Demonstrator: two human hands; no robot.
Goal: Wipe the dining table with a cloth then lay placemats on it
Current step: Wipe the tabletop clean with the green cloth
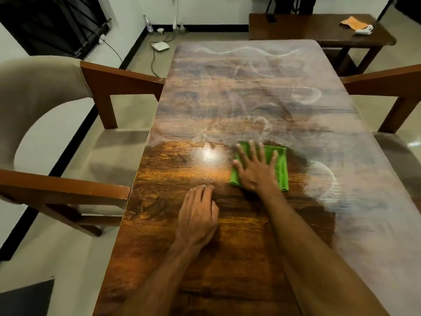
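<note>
**Cloth pressed flat at mid-table**

A long wooden table (239, 92) runs away from the camera, with cushioned chairs (68, 115) at its left and right edges. Its far half and right side carry a whitish, streaky film; the near left part shows dark, glossy grain with a lamp glare. The folded green cloth (281, 169) lies near the middle, at the border of film and clean wood. The right hand (255, 169) lies flat on it, fingers spread apart, palm down. The left hand (198, 215) rests on bare wood just beside the cloth, fingers curled together, holding nothing. A side table (319, 28) stands beyond the far edge, bearing an orange cloth (353, 22).
</note>
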